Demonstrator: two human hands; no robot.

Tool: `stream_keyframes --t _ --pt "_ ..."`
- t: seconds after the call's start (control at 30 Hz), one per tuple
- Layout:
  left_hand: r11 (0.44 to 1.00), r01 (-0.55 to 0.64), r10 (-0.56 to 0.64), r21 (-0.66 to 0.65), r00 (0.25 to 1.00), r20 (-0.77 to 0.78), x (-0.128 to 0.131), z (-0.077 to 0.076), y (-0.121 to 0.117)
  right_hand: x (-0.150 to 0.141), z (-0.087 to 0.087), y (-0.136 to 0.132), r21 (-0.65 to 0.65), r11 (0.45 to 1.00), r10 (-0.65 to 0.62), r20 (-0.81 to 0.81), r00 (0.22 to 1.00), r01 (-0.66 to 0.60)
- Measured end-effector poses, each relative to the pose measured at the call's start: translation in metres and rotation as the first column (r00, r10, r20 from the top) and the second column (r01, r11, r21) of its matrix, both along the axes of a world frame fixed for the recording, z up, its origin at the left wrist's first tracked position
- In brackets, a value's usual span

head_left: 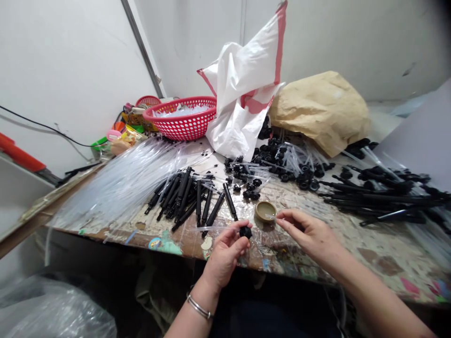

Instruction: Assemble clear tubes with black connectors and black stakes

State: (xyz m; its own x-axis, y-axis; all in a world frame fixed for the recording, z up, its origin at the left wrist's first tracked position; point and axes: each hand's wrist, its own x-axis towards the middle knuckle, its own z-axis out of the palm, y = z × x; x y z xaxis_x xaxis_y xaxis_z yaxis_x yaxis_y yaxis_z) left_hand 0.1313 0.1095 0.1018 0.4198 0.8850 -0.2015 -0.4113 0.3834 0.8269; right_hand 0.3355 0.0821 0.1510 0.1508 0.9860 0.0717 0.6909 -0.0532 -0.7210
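Observation:
My left hand pinches a black round cap between thumb and fingers, close to the table's front edge. A thin clear tube sticks out leftward from the same hand. At the right rim of a small brown bowl, my right hand is closed in a pinch on a thin clear piece, whose tip reaches over the bowl. Inside the bowl the surface looks wet or shiny. Several black tubes lie just beyond my left hand.
Long clear tubes spread across the left. Black caps are heaped mid-table before a white sack and a brown paper bag. A red basket stands at the back; assembled black rods pile up at the right.

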Motion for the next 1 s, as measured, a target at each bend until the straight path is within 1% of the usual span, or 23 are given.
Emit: stream_keyframes --t 0.1,0.17,0.27,0.4,0.53,0.7,0.87,1.0 --pt "0.999 -0.035 0.037 -0.021 0.995 0.092 0.001 -0.002 0.001 -0.004 0.0 -0.003 0.042 0.999 0.031 -0.022 0.999 -0.03" --pt "0.998 -0.042 0.049 -0.054 0.991 0.127 0.001 -0.002 0.002 -0.008 0.002 -0.006 0.058 0.997 0.051 -0.052 0.997 -0.048" --pt "0.995 -0.047 0.058 -0.088 0.99 0.129 0.0 -0.001 0.002 -0.017 0.007 -0.012 0.054 0.994 0.095 -0.097 0.991 -0.09" --pt "0.996 -0.023 0.034 -0.086 0.991 0.128 -0.001 -0.002 0.002 -0.027 0.009 -0.015 0.063 0.986 0.159 -0.112 0.981 -0.153" --pt "0.996 -0.019 0.033 -0.091 0.987 0.154 -0.003 -0.003 0.002 -0.031 0.006 -0.016 0.081 0.985 0.162 -0.132 0.978 -0.152" --pt "0.996 -0.049 0.065 -0.077 0.973 0.22 -0.001 -0.004 0.005 -0.033 0.001 -0.016 0.061 0.99 0.139 -0.159 0.978 -0.131" --pt "0.993 -0.073 0.089 -0.09 0.978 0.187 0.0 -0.006 0.005 -0.035 0.001 -0.015 0.074 0.985 0.167 -0.151 0.974 -0.157" --pt "0.992 -0.065 0.079 -0.104 0.987 0.138 -0.001 -0.005 0.004 -0.036 0.002 -0.015 0.062 0.985 0.169 -0.151 0.974 -0.161"
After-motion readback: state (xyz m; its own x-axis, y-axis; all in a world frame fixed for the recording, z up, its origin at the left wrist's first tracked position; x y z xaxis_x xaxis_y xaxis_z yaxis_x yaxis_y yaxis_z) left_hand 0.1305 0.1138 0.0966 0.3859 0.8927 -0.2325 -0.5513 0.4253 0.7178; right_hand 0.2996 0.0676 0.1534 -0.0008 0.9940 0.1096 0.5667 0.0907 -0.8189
